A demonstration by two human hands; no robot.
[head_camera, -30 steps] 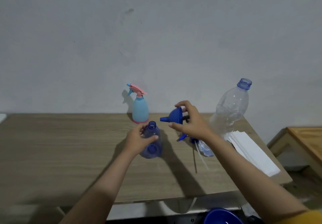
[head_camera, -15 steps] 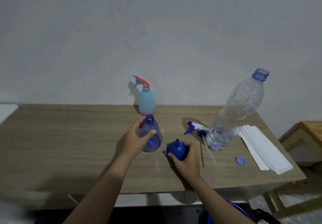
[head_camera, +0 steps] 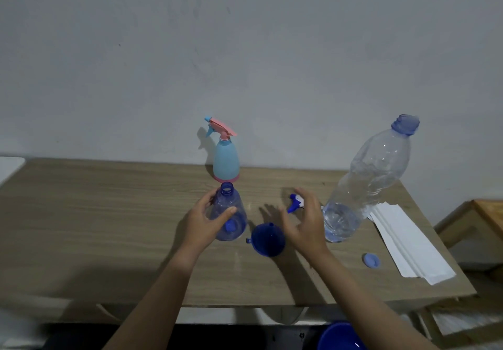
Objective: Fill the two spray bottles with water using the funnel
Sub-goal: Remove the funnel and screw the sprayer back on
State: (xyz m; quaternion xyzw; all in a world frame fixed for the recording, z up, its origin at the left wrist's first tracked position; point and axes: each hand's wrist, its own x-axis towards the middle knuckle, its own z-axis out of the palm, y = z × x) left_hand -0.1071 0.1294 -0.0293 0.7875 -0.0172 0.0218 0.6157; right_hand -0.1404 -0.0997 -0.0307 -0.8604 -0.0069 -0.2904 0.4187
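The translucent blue plastic spray bottle (head_camera: 228,216), its neck uncapped, stands near the middle of the wooden table (head_camera: 109,213), and the left hand (head_camera: 202,223) grasps its body, thumb across the front and fingers round the far side. At about four o'clock from it, just beside its base, the small blue plastic funnel (head_camera: 268,241) sits on the table mouth down, spout up. Half a second ago the right hand (head_camera: 303,224) was still setting it down; now that hand has let go and hovers just right of it with fingers spread, holding nothing. I judge the funnel is done with this bottle, so recapping likely comes next.

At two o'clock from the funnel lies the blue-and-white trigger spray head (head_camera: 295,202), mostly hidden behind the right hand. Further right stands the tall clear plastic water bottle (head_camera: 367,183), uncapped, water low in it; its blue cap (head_camera: 371,260) lies at five o'clock. At twelve o'clock, by the wall, the light-blue spray bottle with pink trigger (head_camera: 226,156) stands capped. How full either spray bottle is cannot be made out. A blue round container (head_camera: 340,336) is cut off by the bottom edge.
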